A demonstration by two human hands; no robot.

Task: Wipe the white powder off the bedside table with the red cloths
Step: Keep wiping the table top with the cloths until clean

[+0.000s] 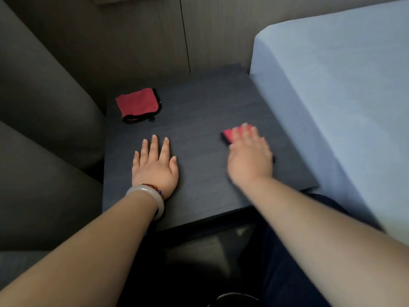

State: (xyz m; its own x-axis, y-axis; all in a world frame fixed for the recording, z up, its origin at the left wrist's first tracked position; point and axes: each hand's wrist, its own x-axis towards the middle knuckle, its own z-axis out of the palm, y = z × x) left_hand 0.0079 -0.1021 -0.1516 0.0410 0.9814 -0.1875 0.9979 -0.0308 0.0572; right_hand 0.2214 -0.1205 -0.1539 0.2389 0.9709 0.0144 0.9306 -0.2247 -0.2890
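We see a dark blue-grey wooden bedside table [199, 103] with a faint streaked grain. On it lies a folded red cloth with black edging [137, 105]; a second folded red cloth [228, 134] shows brighter, pinkish red, dark along its edge. Our left wrist carries a milky white smooth bangle [147, 196] and a string of reddish-brown beads [155, 187] with one dark blue bead. The plain pale blue bed sheet [343, 85] has no pattern. The grey wall panel [143, 41] bears fine vertical lines.
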